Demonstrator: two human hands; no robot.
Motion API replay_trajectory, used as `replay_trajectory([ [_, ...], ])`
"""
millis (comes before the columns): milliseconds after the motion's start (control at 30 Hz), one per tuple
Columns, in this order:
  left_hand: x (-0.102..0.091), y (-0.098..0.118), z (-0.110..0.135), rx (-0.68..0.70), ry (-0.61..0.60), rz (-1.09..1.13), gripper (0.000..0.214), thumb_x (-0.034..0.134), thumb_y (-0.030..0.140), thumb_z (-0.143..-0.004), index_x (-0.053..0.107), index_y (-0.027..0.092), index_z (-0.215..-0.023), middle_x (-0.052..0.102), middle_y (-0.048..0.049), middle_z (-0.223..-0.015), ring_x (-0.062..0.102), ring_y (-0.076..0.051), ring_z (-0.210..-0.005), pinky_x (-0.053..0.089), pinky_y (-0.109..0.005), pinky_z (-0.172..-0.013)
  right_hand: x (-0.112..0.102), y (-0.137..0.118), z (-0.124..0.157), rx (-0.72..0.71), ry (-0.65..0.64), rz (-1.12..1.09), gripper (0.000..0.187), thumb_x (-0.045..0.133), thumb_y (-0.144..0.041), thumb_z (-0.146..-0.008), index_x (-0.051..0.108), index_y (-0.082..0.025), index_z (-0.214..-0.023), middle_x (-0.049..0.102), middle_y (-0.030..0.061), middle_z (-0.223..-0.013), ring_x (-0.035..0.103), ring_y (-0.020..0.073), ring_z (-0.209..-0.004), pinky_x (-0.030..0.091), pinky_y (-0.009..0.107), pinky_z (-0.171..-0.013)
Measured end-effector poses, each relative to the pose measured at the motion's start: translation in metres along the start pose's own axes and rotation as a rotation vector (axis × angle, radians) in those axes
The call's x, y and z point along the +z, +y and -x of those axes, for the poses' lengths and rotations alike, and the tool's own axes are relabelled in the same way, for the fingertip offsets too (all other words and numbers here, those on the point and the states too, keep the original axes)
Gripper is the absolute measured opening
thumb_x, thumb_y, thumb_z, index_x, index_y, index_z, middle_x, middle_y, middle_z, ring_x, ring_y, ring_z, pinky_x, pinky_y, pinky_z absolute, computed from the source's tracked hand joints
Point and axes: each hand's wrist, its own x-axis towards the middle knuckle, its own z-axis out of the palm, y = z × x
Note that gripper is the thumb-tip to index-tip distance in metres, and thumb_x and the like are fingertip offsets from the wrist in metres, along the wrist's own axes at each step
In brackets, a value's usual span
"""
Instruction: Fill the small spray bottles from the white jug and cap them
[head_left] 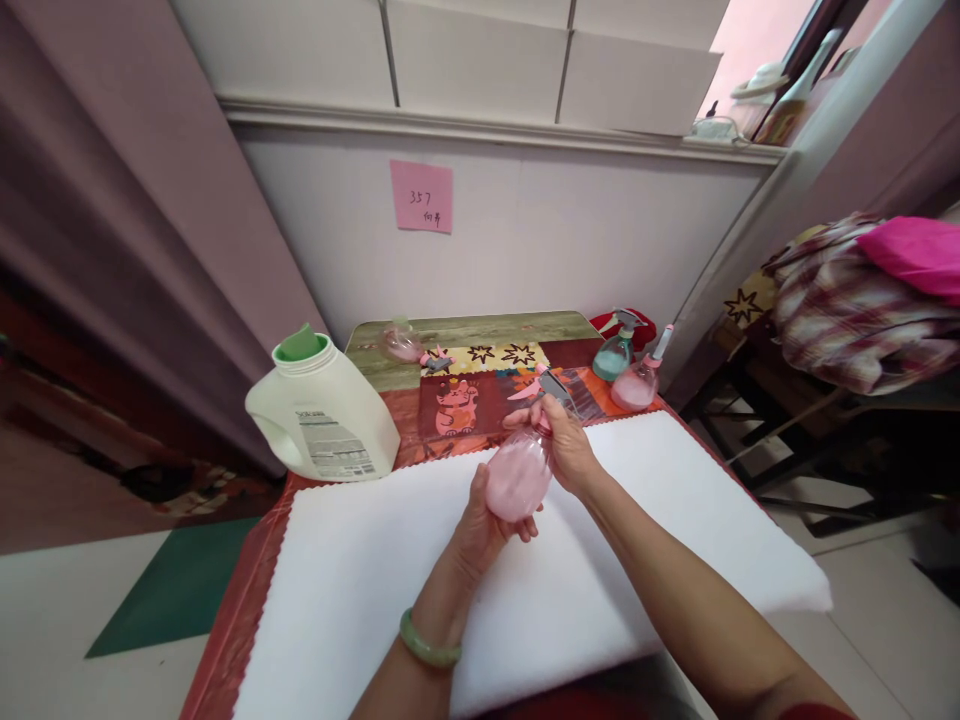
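A pink spray bottle [517,475] is held tilted above a white cloth [360,590] spread over the table. My left hand [480,525], with a green bangle on its wrist, cups the round pink body from below. My right hand [564,440] is wrapped around the neck just under the grey-and-pink trigger head [551,385]. Both hands are closed on this bottle.
A large white detergent jug [322,415] with an open green cap stands at the table's left. Further back are a pink bottle lying down [403,343], a teal spray bottle [615,350] and another pink spray bottle [637,380]. A chair with clothes [855,300] stands right.
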Motion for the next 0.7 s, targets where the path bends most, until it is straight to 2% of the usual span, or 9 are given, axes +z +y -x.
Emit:
replay_trajectory([
  [133, 0.008, -0.002, 0.001, 0.116, 0.088, -0.087, 0.097, 0.064, 0.084, -0.082, 0.055, 0.010, -0.143, 0.078, -0.0115, -0.081, 0.069, -0.021, -0.051, 0.051, -0.027, -0.044, 0.001, 0.000, 0.000, 0.001, 0.060, -0.001, 0.054, 0.078, -0.075, -0.075, 0.060, -0.025, -0.067, 0.082, 0.0047, -0.085, 0.075, 0.0244, -0.080, 0.054, 0.034, -0.073],
  [233, 0.013, -0.003, 0.003, 0.316, 0.208, -0.342, 0.086, 0.063, 0.079, -0.085, 0.056, 0.011, -0.137, 0.076, -0.0124, -0.090, 0.068, -0.021, -0.056, 0.054, -0.032, -0.048, 0.004, 0.002, 0.001, -0.021, 0.130, 0.016, 0.054, 0.077, -0.075, -0.075, 0.060, -0.025, -0.067, 0.082, 0.0047, -0.085, 0.076, 0.0257, -0.084, 0.054, 0.035, -0.077],
  [300, 0.011, -0.004, 0.003, 0.451, 0.295, -0.473, 0.079, 0.071, 0.075, -0.081, 0.056, 0.014, -0.129, 0.074, -0.0145, -0.104, 0.071, -0.024, -0.068, 0.058, -0.035, -0.054, 0.007, 0.003, 0.002, -0.039, 0.181, 0.018, 0.052, 0.076, -0.075, -0.077, 0.060, -0.025, -0.068, 0.081, 0.0039, -0.082, 0.076, 0.0261, -0.086, 0.054, 0.036, -0.081],
  [367, 0.005, -0.007, 0.000, 0.562, 0.373, -0.527, 0.082, 0.087, 0.065, -0.068, 0.055, 0.019, -0.127, 0.070, -0.0148, -0.120, 0.073, -0.029, -0.092, 0.062, -0.041, -0.073, 0.012, 0.003, 0.003, -0.050, 0.240, 0.017, 0.051, 0.074, -0.074, -0.078, 0.060, -0.026, -0.068, 0.080, 0.0030, -0.078, 0.076, 0.0258, -0.086, 0.054, 0.037, -0.082],
  [467, -0.005, -0.011, -0.005, 0.866, 0.515, -0.772, 0.098, 0.098, 0.052, -0.056, 0.051, 0.022, -0.137, 0.063, -0.0146, -0.133, 0.065, -0.036, -0.121, 0.055, -0.051, -0.103, 0.020, 0.002, 0.004, -0.040, 0.328, 0.008, 0.052, 0.073, -0.075, -0.078, 0.059, -0.026, -0.067, 0.079, 0.0030, -0.074, 0.076, 0.0256, -0.081, 0.054, 0.037, -0.078],
  [567, -0.008, -0.010, -0.008, 1.250, 0.589, -1.141, 0.107, 0.098, 0.045, -0.063, 0.043, 0.025, -0.151, 0.058, -0.0165, -0.138, 0.061, -0.037, -0.128, 0.051, -0.057, -0.108, 0.026, 0.001, 0.004, -0.030, 0.340, -0.027, 0.054, 0.072, -0.076, -0.078, 0.057, -0.026, -0.066, 0.078, 0.0029, -0.071, 0.076, 0.0265, -0.080, 0.055, 0.037, -0.074],
  [633, -0.005, -0.006, -0.008, 1.383, 0.579, -1.264, 0.107, 0.097, 0.040, -0.067, 0.039, 0.027, -0.156, 0.057, -0.0173, -0.140, 0.059, -0.037, -0.131, 0.050, -0.059, -0.109, 0.028, 0.000, 0.005, -0.031, 0.312, -0.067, 0.053, 0.074, -0.076, -0.077, 0.057, -0.027, -0.067, 0.077, 0.0019, -0.069, 0.076, 0.0268, -0.082, 0.055, 0.037, -0.075],
  [700, -0.001, -0.003, -0.006, 1.426, 0.563, -1.299, 0.106, 0.095, 0.035, -0.071, 0.035, 0.031, -0.158, 0.055, -0.0175, -0.144, 0.058, -0.038, -0.134, 0.049, -0.061, -0.110, 0.029, -0.002, 0.006, -0.033, 0.286, -0.107, 0.052, 0.075, -0.074, -0.077, 0.057, -0.027, -0.067, 0.076, 0.0006, -0.068, 0.077, 0.0264, -0.083, 0.056, 0.037, -0.077],
])
